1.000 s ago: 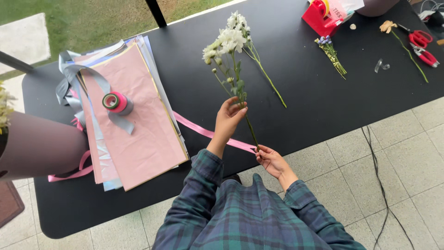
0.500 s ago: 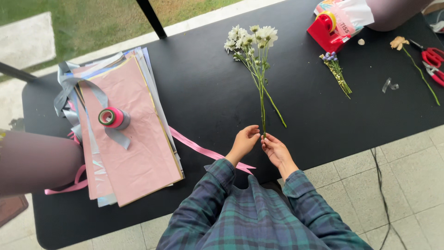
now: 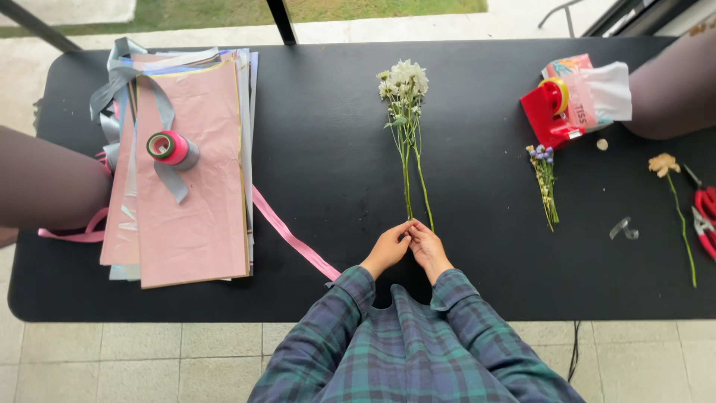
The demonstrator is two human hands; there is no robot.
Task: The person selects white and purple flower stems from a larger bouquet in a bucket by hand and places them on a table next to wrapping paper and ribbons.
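Observation:
A small bunch of white flowers [image 3: 403,80] with long green stems [image 3: 407,172] lies flat on the black table [image 3: 328,149], heads pointing away from me. My left hand [image 3: 388,248] and my right hand [image 3: 427,246] meet at the cut ends of the stems, fingers pinched around them. Both sleeves are dark plaid.
A stack of pink and pale wrapping papers [image 3: 186,164] lies at the left with a roll of tape [image 3: 168,147] and grey ribbon on it. A pink ribbon [image 3: 291,237] trails toward me. At the right are purple sprigs [image 3: 544,183], a red tape dispenser [image 3: 550,112], a dried flower [image 3: 667,179] and red scissors [image 3: 705,220].
The bunch was held up tilted in my left hand; it has been laid straight on the table, and both hands now close together on the stem ends.

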